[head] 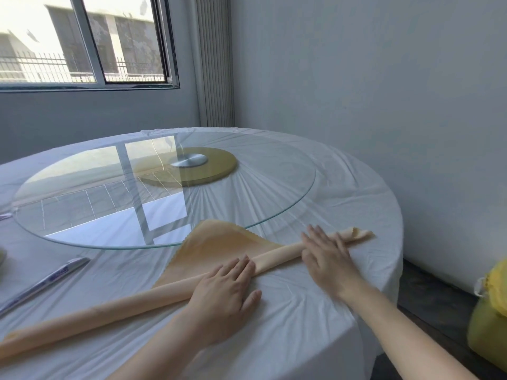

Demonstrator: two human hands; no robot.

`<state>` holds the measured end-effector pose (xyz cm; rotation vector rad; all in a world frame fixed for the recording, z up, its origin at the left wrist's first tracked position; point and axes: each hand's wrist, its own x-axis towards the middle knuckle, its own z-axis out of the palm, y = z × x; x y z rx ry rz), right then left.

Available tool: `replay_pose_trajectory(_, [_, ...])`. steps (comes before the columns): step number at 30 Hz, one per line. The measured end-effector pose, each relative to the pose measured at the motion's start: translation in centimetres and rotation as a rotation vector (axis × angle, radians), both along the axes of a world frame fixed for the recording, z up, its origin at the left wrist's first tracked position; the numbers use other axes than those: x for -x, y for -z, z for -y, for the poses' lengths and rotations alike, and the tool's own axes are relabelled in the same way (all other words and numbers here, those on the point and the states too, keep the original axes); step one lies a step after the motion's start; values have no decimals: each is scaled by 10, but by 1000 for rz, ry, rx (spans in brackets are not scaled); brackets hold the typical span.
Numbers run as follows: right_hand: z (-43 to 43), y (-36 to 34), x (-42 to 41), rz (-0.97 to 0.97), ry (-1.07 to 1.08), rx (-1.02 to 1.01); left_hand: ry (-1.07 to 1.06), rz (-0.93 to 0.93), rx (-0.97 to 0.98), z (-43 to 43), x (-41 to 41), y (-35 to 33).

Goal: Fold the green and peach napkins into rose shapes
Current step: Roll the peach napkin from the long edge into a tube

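Note:
A peach napkin (219, 248) lies on the white-clothed round table, partly rolled into a long tube running from the near left edge to the far right. Its unrolled triangular corner points away and slips under the glass turntable's rim. My left hand (225, 289) lies flat on the roll near its middle, fingers straight. My right hand (326, 256) presses flat on the roll farther right, fingers spread. The roll's right end (356, 234) sticks out loose beyond that hand. No green napkin is in view.
A round glass turntable (68, 229) on a gold base (219, 171) covers the table's middle. A wrapped chopstick packet (52, 278) lies at the left. A yellow bag (491, 319) sits on the floor at the right. The wall stands close behind the table.

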<state>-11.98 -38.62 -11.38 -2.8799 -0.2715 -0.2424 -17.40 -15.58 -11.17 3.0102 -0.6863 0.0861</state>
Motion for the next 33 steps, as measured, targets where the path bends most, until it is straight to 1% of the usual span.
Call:
replay_pose_trajectory(3, [-44,0,16,-29,-225,30,-46,-60,-18,1,1,-1])
replay_pose_trajectory(5, [-61,1,21,-55,-304,51,-65,-79,-10,1,3,-2])
replay_pose_trajectory(8, [-66,1,20,-77,-307,73,-132,-95,-4,-4,8,1])
replay_pose_trajectory(13, [-63,5,18,-88,-312,88,-265,-103,-81,-29,27,1])
replay_pose_trajectory(16, [-65,5,19,-75,-299,92,-331,-105,-78,-44,36,2])
replay_pose_trajectory(18, [-73,3,22,-50,-314,99,-331,-81,-63,-47,37,5])
replay_pose_trajectory(24, [-125,1,37,-37,-525,118,-295,-51,-14,-49,35,7])
replay_pose_trajectory(29, [-136,7,33,-46,-533,102,-251,-100,52,-62,37,0])
replay_pose_trajectory(33, [-134,8,33,-45,-534,101,-245,-80,5,-77,46,1])
